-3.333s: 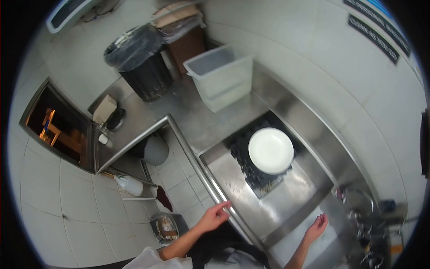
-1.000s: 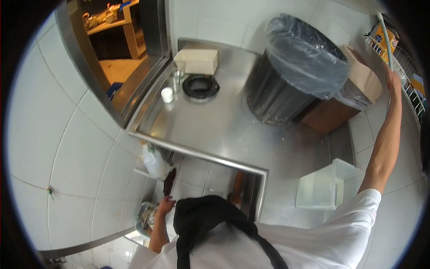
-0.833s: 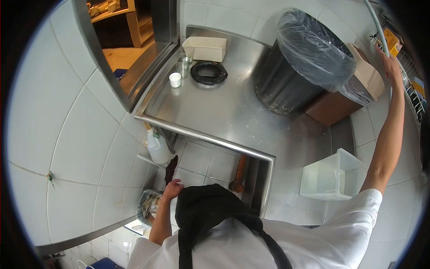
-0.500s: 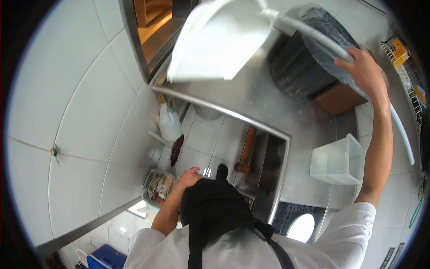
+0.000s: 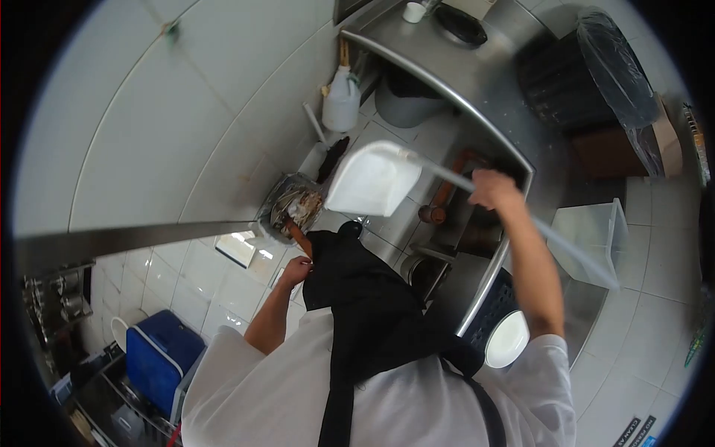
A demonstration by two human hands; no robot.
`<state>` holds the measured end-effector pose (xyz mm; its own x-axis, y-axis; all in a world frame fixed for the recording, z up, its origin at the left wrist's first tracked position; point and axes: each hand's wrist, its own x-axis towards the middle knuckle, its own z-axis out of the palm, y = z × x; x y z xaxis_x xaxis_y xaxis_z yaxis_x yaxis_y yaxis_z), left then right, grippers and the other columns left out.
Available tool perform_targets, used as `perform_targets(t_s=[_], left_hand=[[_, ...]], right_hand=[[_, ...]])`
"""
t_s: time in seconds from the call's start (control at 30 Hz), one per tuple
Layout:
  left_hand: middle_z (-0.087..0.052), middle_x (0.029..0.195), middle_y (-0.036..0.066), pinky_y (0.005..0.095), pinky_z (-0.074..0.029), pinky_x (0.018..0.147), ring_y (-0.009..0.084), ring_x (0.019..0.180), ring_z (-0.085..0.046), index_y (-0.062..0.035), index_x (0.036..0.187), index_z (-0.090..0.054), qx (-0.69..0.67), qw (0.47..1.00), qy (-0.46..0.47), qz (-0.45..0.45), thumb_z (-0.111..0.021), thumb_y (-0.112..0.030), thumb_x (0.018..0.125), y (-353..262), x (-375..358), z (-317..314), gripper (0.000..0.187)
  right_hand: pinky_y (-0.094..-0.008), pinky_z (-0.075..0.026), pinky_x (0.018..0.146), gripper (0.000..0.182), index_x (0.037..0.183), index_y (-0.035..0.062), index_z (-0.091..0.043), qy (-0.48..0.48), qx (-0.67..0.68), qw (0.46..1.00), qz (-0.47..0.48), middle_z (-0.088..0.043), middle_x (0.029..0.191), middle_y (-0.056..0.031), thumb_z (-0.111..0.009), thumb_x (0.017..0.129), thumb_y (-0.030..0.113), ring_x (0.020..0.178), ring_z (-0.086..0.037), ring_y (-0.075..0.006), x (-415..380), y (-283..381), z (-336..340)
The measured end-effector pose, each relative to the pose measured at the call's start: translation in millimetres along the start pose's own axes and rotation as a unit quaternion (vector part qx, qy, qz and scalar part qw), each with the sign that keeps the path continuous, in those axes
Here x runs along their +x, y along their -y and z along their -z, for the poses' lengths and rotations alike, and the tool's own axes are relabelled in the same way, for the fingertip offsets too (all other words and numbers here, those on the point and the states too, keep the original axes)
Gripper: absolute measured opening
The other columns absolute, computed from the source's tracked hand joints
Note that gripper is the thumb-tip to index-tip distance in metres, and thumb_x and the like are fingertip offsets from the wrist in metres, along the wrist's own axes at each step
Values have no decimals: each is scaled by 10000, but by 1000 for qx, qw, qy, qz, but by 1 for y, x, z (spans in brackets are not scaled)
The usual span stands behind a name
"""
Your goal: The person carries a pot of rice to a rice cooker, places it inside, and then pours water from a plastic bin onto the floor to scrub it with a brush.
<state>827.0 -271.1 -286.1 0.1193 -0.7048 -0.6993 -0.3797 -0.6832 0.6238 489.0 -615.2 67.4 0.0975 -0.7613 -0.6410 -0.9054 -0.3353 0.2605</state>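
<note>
My right hand point(image 5: 493, 190) is closed around the long pale handle of a white dustpan point(image 5: 375, 183). Its pan hangs in the air over the floor, just right of a lined bin point(image 5: 261, 216) with rubbish inside. The handle runs past my hand towards the lower right, slightly blurred. My left hand point(image 5: 298, 270) is low by the side of my black apron, with fingers curled; what they hold, if anything, is hidden. A brown stick-like piece point(image 5: 300, 238) shows between the bin and the apron, close to that hand.
A steel counter point(image 5: 514, 141) with a raised edge curves along the right. On it are a black lined bin point(image 5: 573, 82), a clear plastic tub point(image 5: 588, 242) and a white plate point(image 5: 508, 339). A white jug point(image 5: 342, 100) and grey bucket point(image 5: 406, 104) stand near the tiled wall.
The dustpan has come down from above the counter to over the floor beside the rubbish bin. My right hand moved inward with it. My left hand's fingers went from spread to curled. The view turned.
</note>
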Motion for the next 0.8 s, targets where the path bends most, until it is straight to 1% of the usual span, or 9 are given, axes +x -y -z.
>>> perform_targets(t_s=[0.23, 0.27, 0.3, 0.33, 0.47, 0.53, 0.6, 0.73, 0.8], left_hand=[[-691, 919, 146, 315, -534, 660, 214, 728, -668, 28, 1095, -640, -160, 985, -40, 41, -634, -172, 845, 146, -184, -36, 320], [-690, 926, 146, 318, -536, 637, 201, 708, -669, 29, 1110, -628, -148, 988, -34, 23, -628, -158, 851, 159, -200, -30, 319], [-688, 922, 143, 322, -537, 613, 195, 703, -673, 28, 1105, -626, -207, 974, -45, 86, -615, -148, 859, 169, -228, -24, 303], [-685, 917, 140, 327, -538, 588, 189, 698, -676, 28, 1100, -623, -269, 949, -50, 154, -602, -138, 866, 180, -260, -23, 287], [-676, 914, 132, 327, -535, 562, 210, 730, -690, 14, 1134, -602, -246, 913, -91, 312, -641, -176, 833, 269, -336, -15, 358], [-669, 919, 131, 332, -529, 582, 218, 753, -688, 17, 1163, -577, -279, 896, -124, 324, -660, -184, 814, 297, -356, -14, 412], [-675, 971, 90, 350, -533, 659, 213, 813, -695, -49, 1209, -564, -262, 901, -114, 327, -642, -180, 837, 308, -361, -5, 402], [-677, 925, 145, 317, -521, 601, 215, 759, -687, 4, 1182, -570, -275, 918, -176, 223, -661, -187, 816, 291, -336, 37, 423], [-681, 930, 151, 317, -520, 633, 212, 772, -684, 14, 1195, -565, -250, 939, -176, 158, -648, -193, 830, 278, -324, 72, 427]], right_hand=[[-454, -463, 973, 355, 1173, 31, -614, -35, 191, 980, -41, -606, 1209, -218, -564, 847, 161, 1176, -552, -381, 18, 106, -237], [-410, -525, 876, 349, 1182, 17, -612, -88, 225, 969, -49, -650, 1134, -211, -533, 855, 106, 1015, -660, -319, 11, 122, -264], [-402, -561, 718, 337, 1147, -26, -617, 116, 273, 952, -74, -688, 931, -216, -507, 847, 78, 782, -705, -298, -2, 137, -260], [-401, -544, 586, 311, 1074, -68, -636, 154, 286, 944, -64, -670, 767, -197, -503, 829, 72, 605, -677, -281, 3, 147, -305], [-361, -504, 473, 345, 1101, -72, -583, 217, 364, 905, -44, -631, 681, -143, -609, 825, 133, 503, -625, -238, -3, 188, -432], [-373, -500, 472, 401, 1164, -80, -521, 113, 424, 898, -34, -614, 702, -156, -594, 834, 136, 495, -616, -234, -51, 216, -435], [-379, -499, 473, 410, 1177, -77, -507, 121, 445, 886, -36, -615, 730, -173, -586, 835, 136, 504, -621, -233, -75, 232, -473], [-397, -497, 480, 399, 1161, -74, -497, 165, 477, 862, -44, -619, 716, -178, -569, 828, 133, 517, -627, -241, -137, 259, -492], [-398, -494, 482, 355, 1117, -70, -515, 156, 407, 899, -34, -614, 685, -172, -553, 823, 125, 518, -626, -245, -149, 270, -504]])
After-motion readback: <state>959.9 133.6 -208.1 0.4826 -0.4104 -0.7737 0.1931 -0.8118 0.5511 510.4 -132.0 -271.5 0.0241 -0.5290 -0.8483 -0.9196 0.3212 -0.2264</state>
